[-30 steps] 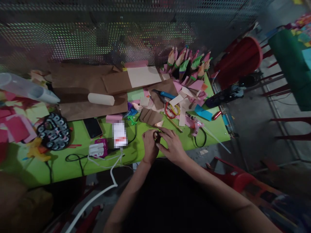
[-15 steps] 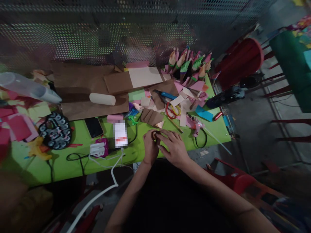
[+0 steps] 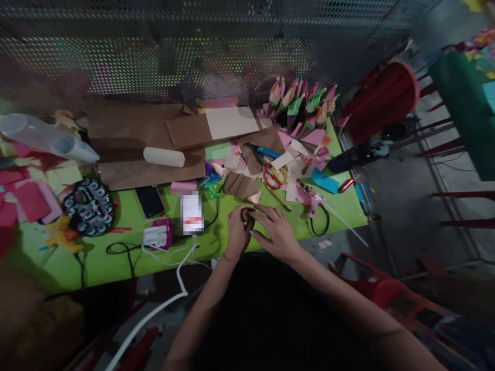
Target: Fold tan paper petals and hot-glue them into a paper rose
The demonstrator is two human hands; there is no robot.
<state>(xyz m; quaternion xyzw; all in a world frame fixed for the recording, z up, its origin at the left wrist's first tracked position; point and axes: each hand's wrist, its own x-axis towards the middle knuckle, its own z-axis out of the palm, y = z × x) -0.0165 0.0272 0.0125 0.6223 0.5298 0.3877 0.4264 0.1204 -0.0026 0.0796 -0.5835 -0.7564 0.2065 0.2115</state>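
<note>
Both my hands meet at the near edge of the green table (image 3: 116,257). My left hand (image 3: 236,232) is curled round a small brown paper piece (image 3: 246,213), and my right hand (image 3: 273,232) pinches the same piece from the right. Just beyond them lie folded brown paper pieces (image 3: 242,185). A pink glue gun (image 3: 309,197) lies to the right of my right hand. Scissors with red and yellow handles (image 3: 274,176) lie further back.
A phone (image 3: 150,202), a pink power strip (image 3: 158,234) with white cables and a round tray of small rolls (image 3: 88,207) sit to the left. Large brown paper sheets (image 3: 139,139) and a bunch of paper cones (image 3: 301,103) stand at the back. Red stools (image 3: 382,98) are at the right.
My hands stay on the small brown piece and have shifted their fingers slightly around it. Nothing else has moved.
</note>
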